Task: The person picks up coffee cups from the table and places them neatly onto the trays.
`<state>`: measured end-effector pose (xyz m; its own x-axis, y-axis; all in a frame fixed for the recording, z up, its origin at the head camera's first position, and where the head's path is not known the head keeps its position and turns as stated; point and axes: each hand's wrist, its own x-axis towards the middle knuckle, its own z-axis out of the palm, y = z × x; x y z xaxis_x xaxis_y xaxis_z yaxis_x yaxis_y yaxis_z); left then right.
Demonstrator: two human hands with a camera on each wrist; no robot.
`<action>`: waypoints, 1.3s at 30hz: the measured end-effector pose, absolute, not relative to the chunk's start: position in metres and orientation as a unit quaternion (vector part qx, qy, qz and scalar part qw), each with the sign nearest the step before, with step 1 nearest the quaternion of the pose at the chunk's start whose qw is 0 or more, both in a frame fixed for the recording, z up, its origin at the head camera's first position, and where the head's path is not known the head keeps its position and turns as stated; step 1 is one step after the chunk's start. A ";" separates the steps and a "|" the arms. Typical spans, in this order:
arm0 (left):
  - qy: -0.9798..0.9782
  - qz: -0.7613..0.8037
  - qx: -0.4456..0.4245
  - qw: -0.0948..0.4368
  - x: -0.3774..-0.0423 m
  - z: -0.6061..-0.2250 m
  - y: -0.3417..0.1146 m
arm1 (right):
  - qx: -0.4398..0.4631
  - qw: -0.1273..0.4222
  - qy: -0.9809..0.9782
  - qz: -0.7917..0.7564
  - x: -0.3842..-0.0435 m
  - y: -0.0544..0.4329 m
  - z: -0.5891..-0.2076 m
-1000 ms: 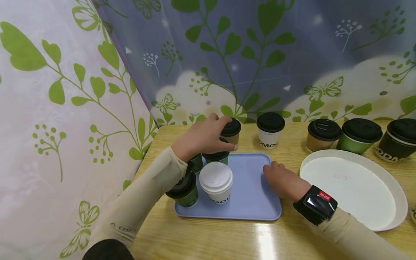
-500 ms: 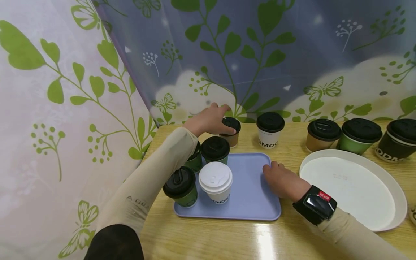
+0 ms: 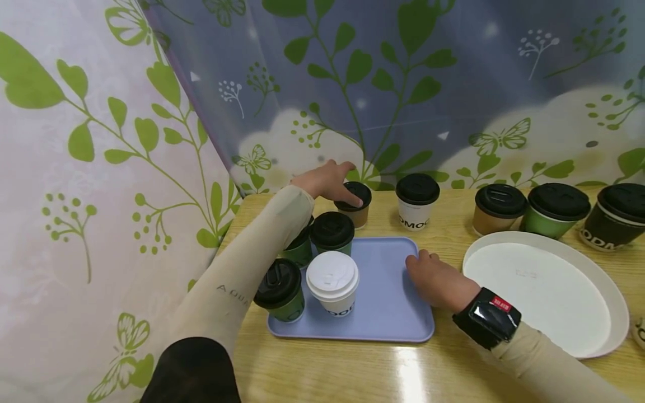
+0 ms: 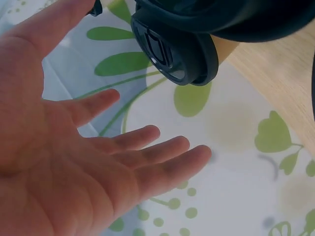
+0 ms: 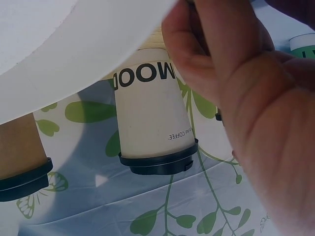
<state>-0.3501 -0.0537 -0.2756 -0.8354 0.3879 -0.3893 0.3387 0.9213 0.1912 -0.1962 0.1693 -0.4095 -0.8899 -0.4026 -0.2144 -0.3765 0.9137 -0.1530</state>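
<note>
My left hand reaches over the far left of the table, its fingers spread around a brown paper cup with a black lid. In the left wrist view a gap shows between the fingers and that cup's lid. My right hand holds the right rim of a lavender tray, fingers curled at the edge. On the tray's left side stand a white-lidded white cup and green cups with black lids, one at the front corner, another behind the white cup, a third partly behind my sleeve.
A white cup with a black lid stands behind the tray. Farther right are a brown cup, a green cup and a black cup. A round white tray lies in front of them. A patterned cloth hangs behind the table.
My left hand has moved back and away from above the tray's cups to the brown cup, lowering beside its lid. The right hand has stayed at the tray rim.
</note>
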 end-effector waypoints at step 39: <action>0.941 0.069 0.227 0.241 -0.359 -0.300 -0.044 | -0.199 0.120 0.972 -0.046 -0.195 0.168 -0.409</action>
